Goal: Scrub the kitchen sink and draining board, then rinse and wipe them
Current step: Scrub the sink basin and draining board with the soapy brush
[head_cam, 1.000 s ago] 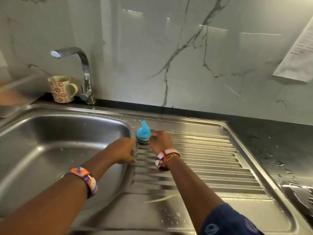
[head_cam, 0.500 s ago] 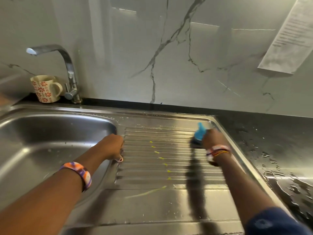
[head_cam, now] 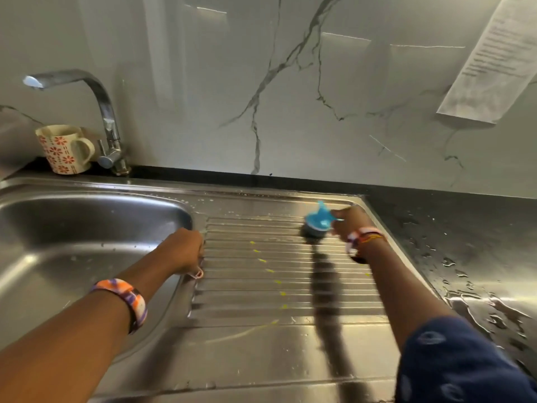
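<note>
scrubber at the far right of the drainer

my right hand (head_cam: 350,225) is motion-blurred, so i can't read its fingers clearly; it grips the blue-handled round scrubber with dark bristles (head_cam: 316,225) pressed on the ribbed stainless steel draining board (head_cam: 261,286), far right corner. my left hand (head_cam: 183,251), fingers curled under, rests on the rim of the stainless steel sink basin (head_cam: 87,228), holding nothing i can see.

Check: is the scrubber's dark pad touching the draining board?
Touching. The head view shows the scrubber, held by the right hand, pad pressed onto the draining board ridges.
</note>
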{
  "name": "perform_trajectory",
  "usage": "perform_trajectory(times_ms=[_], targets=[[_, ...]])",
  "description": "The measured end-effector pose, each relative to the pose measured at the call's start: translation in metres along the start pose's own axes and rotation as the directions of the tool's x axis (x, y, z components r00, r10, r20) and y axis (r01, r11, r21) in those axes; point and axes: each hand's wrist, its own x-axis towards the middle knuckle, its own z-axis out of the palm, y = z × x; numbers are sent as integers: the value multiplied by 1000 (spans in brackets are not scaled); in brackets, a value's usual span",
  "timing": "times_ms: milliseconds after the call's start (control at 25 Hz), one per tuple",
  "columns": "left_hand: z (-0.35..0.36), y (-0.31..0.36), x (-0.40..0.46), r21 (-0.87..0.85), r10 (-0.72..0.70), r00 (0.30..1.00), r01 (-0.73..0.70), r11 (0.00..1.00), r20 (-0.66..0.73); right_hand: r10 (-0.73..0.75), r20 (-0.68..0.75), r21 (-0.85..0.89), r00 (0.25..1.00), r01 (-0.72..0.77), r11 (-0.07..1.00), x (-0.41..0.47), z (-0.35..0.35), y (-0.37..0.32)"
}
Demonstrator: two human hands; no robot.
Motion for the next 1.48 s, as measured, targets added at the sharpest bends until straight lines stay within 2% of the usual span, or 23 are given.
perform_trajectory(times_ms=[80, 160, 280, 360, 440, 560, 680, 760, 840, 920, 1000, 1080, 1240, 1360, 1480], targets=[[3, -3, 3, -1, -1, 1000, 1, 1000, -20, 213, -85, 10, 973, -213, 977, 5, -33, 31], [5, -4, 4, -34, -9, 1000, 8, 999, -23, 278, -160, 30, 947, -277, 960, -1, -33, 30], [3, -4, 5, -88, -15, 1000, 16, 996, 9, 122, -156, 60, 980, -114, 992, -16, 14, -31], [3, -3, 5, -104, -18, 1000, 20, 994, 12, -45, -46, 91, 998, 49, 995, -30, 57, -88], [3, -2, 4, -91, -23, 1000, 22, 996, -4, -192, 55, 145, 980, 182, 973, -40, 92, -134], [7, -5, 2, -120, -15, 1000, 11, 993, -25, -231, 61, 112, 971, 223, 968, -32, 103, -134], [7, -9, 0, -147, -2, 999, -3, 989, -34, -130, -95, -44, 987, 127, 991, -16, 62, -67], [7, -9, 1, -120, 17, 999, -21, 993, -38, 14, -202, -134, 979, -42, 990, -8, 17, -11], [6, -7, 1, -86, 32, 999, -35, 996, -39, 190, -281, -143, 941, -236, 961, -5, -20, 29], [7, -7, 3, -93, 35, 999, -38, 995, -34, 242, -301, -140, 922, -294, 946, -3, -25, 30], [7, -6, 4, -116, 17, 1000, -20, 993, -19, 107, -279, -159, 954, -156, 975, -7, 2, -7], [7, -7, 5, -152, 7, 1000, -8, 988, -10, -86, -188, -126, 978, 63, 990, -17, 47, -63], [4, -6, 4, -130, 19, 1000, -21, 991, -17, -341, 10, -68, 940, 341, 938, -47, 118, -163], [8, -13, 5, -176, 56, 998, -59, 983, -23, -321, 38, -77, 946, 323, 943, -30, 109, -147], [15, -22, 6, -198, 101, 992, -114, 974, -79, -122, -89, -102, 988, 113, 988, -3, 54, -67]])
